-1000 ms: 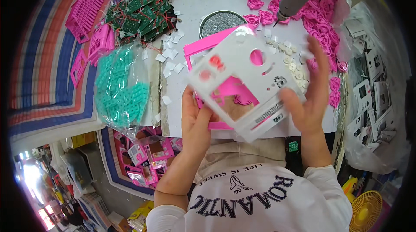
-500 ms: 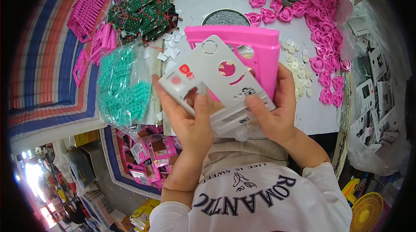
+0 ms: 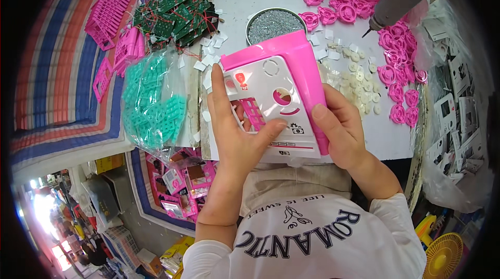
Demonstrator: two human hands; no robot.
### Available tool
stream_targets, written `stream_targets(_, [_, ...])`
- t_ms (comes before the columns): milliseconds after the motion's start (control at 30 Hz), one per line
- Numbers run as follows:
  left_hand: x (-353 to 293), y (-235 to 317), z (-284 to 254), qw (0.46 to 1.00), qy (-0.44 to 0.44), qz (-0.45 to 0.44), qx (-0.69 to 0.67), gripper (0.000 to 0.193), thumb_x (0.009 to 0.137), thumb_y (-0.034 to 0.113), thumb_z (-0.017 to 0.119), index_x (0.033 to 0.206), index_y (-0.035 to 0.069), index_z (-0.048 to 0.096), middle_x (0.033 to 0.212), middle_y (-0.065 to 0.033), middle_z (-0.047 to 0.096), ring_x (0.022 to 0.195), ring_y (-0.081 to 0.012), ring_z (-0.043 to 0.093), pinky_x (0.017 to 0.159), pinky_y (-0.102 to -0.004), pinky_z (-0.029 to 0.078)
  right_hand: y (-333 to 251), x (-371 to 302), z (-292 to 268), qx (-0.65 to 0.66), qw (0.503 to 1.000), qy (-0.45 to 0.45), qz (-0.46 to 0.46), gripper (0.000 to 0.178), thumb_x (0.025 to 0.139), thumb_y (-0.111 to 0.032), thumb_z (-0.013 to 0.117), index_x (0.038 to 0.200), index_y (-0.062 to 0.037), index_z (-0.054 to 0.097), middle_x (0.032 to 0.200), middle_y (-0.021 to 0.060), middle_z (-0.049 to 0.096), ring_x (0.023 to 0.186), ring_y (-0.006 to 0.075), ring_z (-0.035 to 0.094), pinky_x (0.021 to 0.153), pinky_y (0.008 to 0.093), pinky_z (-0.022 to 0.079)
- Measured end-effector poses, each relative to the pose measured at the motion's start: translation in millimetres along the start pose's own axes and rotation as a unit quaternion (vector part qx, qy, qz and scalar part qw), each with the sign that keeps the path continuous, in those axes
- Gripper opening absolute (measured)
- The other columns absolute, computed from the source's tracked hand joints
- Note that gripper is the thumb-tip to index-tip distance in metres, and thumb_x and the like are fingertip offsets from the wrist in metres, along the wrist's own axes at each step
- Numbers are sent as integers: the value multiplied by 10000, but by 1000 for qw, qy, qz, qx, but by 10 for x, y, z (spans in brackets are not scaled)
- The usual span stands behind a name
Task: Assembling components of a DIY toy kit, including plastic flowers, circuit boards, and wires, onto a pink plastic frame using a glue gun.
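Over the near part of the table I hold a pink plastic housing panel [image 3: 307, 70] with a white printed faceplate [image 3: 263, 91] lying on its front. The faceplate has a round hole and a squarish window, through which pink grid and some fingers show. My left hand [image 3: 237, 128] grips the left side, thumb across the faceplate's lower part and fingers along and behind the edge. My right hand [image 3: 341, 130] clasps the pink panel's right edge, thumb on the front. The rear of the panel is hidden.
Beyond the panel stands a round tin of small screws [image 3: 276, 26]. Pink ring-shaped parts [image 3: 396, 70] and cream discs [image 3: 359, 83] lie rightward, under a hanging electric screwdriver [image 3: 401, 5]. Leftward are green circuit boards [image 3: 174, 16] and a bag of teal parts [image 3: 153, 102]. Bagged white faceplates [image 3: 458, 107] sit far right.
The white faceplate has turned more upright and now lies lined up against the pink panel. My right thumb has moved from the faceplate to the pink edge. The screwdriver has swung right.
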State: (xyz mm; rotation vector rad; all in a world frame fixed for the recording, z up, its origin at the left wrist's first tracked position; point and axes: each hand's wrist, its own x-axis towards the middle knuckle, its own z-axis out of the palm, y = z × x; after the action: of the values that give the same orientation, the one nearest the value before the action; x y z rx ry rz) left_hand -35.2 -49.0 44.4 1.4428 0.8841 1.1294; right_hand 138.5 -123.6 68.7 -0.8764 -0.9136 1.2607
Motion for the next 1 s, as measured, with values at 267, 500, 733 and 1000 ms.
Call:
stream_targets(267, [-74, -20, 9, 997, -7, -61, -38, 1307, 698, 273, 964, 1644, 78, 83, 1382, -129, 348, 1265, -283, 543, 1004, -409, 542, 102, -54, 7, -50, 998, 2, -42, 389, 1078, -209, 542, 1353, 65, 554, 1163, 69, 665, 1003, 90, 602, 859, 246, 493])
stream_targets(500, [-139, -70, -73, 971, -1, 54, 233, 1233, 735, 230, 926, 1637, 69, 101, 1488, -143, 319, 1368, -291, 455, 1120, -433, 424, 83, 17, -42, -17, 1000, -8, 8, 460, 947, -126, 742, 1347, 31, 577, 1178, 76, 669, 1037, 108, 624, 906, 276, 515])
stream_targets(733, [23, -74, -31, 991, 132, 38, 5, 940, 896, 109, 726, 1625, 22, 140, 1574, -176, 316, 1403, -272, 412, 1177, -410, 340, 16, 25, -63, 10, 998, -14, 59, 527, 899, -29, 759, 1374, 36, 541, 1225, 78, 670, 1115, 133, 649, 975, 298, 535])
stream_targets(1000, [49, -208, -329, 990, 130, -29, -48, 542, 1112, 353, 417, 1494, -32, 393, 1460, -165, 505, 1261, -218, 572, 1061, -364, 474, 49, 8, -313, 49, 982, -53, 173, 537, 892, 20, 747, 1376, 51, 517, 1283, 106, 659, 1168, 159, 654, 1005, 308, 542])
